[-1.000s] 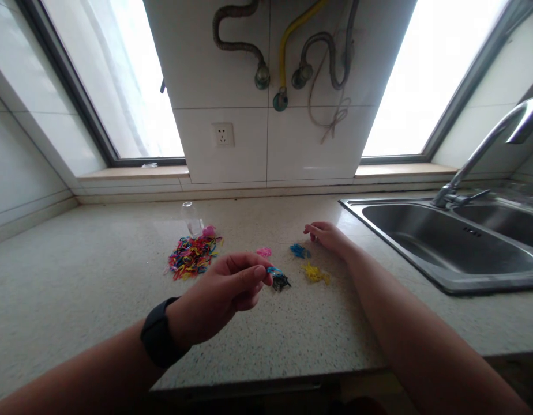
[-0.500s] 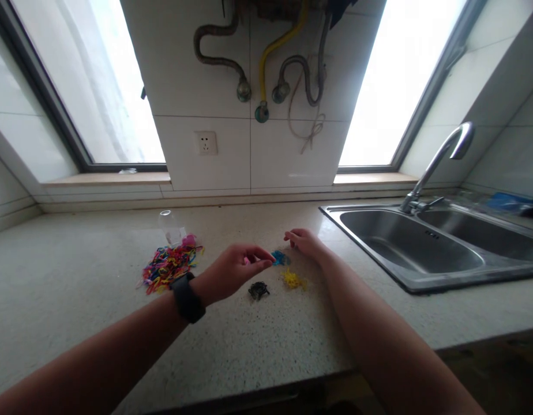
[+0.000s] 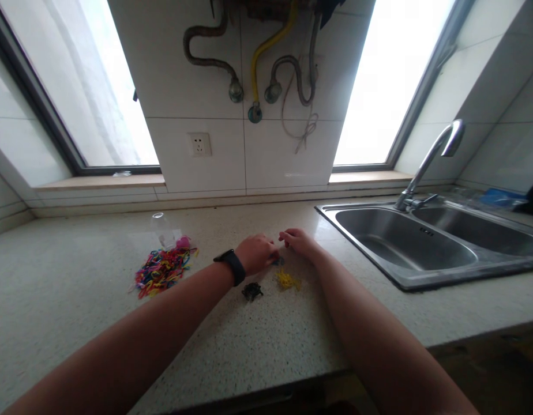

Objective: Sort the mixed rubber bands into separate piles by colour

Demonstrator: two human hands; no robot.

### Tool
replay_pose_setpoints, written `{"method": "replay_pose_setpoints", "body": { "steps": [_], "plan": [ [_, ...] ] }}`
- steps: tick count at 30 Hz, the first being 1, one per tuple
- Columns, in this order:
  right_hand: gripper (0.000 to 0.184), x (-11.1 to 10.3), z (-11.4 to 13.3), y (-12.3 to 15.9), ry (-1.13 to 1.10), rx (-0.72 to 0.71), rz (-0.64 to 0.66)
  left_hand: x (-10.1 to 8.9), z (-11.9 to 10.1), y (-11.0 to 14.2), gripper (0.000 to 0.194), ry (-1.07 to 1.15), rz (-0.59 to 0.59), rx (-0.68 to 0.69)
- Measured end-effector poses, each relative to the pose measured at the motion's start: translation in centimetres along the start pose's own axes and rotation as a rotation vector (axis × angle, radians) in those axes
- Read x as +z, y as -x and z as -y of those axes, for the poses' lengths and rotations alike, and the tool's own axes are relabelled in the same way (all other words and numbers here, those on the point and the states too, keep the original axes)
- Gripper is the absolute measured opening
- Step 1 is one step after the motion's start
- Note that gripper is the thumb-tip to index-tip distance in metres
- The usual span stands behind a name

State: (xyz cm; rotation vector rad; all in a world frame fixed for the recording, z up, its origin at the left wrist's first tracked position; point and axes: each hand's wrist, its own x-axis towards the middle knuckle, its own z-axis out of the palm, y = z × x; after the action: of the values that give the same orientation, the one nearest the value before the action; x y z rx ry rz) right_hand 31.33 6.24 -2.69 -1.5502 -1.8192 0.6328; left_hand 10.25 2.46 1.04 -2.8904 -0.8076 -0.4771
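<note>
My left hand (image 3: 258, 253), with a black watch (image 3: 230, 266) on its wrist, lies knuckles-up on the counter over a small blue pile of rubber bands (image 3: 279, 261). Its fingers are curled down, and what they pinch is hidden. My right hand (image 3: 297, 241) rests just to the right, almost touching it, with its fingers bent together and nothing visible in them. A black pile of bands (image 3: 251, 291) and a yellow pile (image 3: 287, 280) lie just in front of the hands. A large mixed-colour heap of bands (image 3: 162, 268) lies to the left.
A small clear jar (image 3: 162, 228) lies on its side behind the heap, next to a pink lid or clump (image 3: 184, 241). A steel double sink (image 3: 405, 242) with a tap (image 3: 431, 158) takes up the right side. The counter's front edge (image 3: 292, 383) runs below my forearms.
My left hand, which was pinching a blue band above the black pile, has moved forward and down onto the blue pile. The right hand has stayed put. The view has shifted a little.
</note>
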Motion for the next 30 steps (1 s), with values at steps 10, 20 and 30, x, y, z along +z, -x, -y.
{"method": "replay_pose_setpoints", "body": {
  "steps": [10,20,30],
  "plan": [
    [0.039,0.3,-0.4,-0.1,0.001,-0.009,0.016,-3.7,-0.3,3.3,0.018,0.146,-0.105,0.012],
    [0.039,0.2,-0.8,-0.3,0.040,-0.008,0.050,-8.4,7.5,15.7,0.026,0.031,-0.326,-0.415],
    [0.040,0.0,-0.4,0.0,0.033,-0.002,0.052,-5.9,15.6,24.5,0.031,-0.058,-0.520,-0.910]
  ]
}}
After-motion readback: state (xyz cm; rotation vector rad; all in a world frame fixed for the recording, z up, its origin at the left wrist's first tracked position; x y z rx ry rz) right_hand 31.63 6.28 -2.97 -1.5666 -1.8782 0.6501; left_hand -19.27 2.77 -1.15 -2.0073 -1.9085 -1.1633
